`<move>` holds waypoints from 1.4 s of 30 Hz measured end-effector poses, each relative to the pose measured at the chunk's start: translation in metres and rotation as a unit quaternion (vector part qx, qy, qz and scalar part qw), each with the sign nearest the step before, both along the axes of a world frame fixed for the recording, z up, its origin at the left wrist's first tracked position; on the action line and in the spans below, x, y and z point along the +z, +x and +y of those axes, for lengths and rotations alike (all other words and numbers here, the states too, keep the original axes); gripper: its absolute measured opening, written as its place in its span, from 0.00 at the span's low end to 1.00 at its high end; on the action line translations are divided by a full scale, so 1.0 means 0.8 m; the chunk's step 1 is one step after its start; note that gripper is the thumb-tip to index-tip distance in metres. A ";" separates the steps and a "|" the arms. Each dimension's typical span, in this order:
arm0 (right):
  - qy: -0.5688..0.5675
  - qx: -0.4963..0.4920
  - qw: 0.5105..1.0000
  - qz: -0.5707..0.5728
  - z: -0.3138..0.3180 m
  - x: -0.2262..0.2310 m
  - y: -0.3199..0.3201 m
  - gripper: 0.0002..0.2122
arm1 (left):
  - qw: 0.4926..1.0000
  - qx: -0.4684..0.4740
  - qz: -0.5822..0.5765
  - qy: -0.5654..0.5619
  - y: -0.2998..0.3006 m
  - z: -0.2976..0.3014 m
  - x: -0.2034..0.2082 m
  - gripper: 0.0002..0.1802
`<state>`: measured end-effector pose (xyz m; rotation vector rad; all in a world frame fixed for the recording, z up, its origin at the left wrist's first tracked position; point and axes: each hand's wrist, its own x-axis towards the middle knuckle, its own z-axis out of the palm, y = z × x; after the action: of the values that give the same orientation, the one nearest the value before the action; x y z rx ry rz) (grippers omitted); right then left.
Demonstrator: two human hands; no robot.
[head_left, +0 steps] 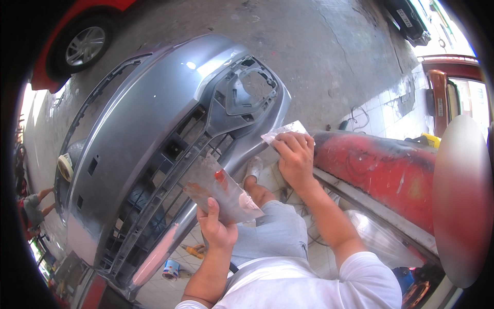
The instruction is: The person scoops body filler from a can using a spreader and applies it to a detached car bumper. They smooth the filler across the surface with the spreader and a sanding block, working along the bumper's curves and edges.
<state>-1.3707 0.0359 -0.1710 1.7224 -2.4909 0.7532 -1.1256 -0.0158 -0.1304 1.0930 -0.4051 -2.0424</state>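
My left hand [218,226] grips the edge of a thin, flat mixing plate [216,189], thumb on top. A lump of pink putty [248,202] sits near its right corner, with a red smear at the middle. My right hand [296,157] is closed on a thin putty spreader [288,131], its pale blade resting near the end of the bumper. Before me stands a grey car bumper [139,123], raised off the floor, with black grille openings. A pink putty strip [157,255] covers part of its near lower edge. Whether the spreader touches the bumper I cannot tell.
On my right lies a red, worn car panel [373,172] along a metal ledge. A red car [85,46] stands at the far left. A paint can [171,270] is on the tiles below, beside a yellow-handled tool [194,251]. A roll of tape [65,167] hangs on the bumper's left side.
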 end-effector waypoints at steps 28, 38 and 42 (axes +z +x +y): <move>-0.039 -0.257 0.917 -0.302 0.035 -0.114 -0.073 0.17 | 0.991 -0.075 -0.106 -0.030 -0.029 0.025 -0.015 0.34; -0.003 -0.149 0.941 -0.304 0.061 0.031 0.014 0.18 | 0.986 -0.058 -0.156 -0.021 -0.039 0.023 0.000 0.35; -0.161 -0.047 0.854 -0.492 0.106 0.062 0.040 0.20 | 0.981 -0.079 -0.172 -0.047 -0.062 0.015 -0.001 0.35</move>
<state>-1.3386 0.1210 -0.1215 1.2136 -2.6117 2.3475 -1.1754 -0.0038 -0.1313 1.3970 -0.7754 -1.9455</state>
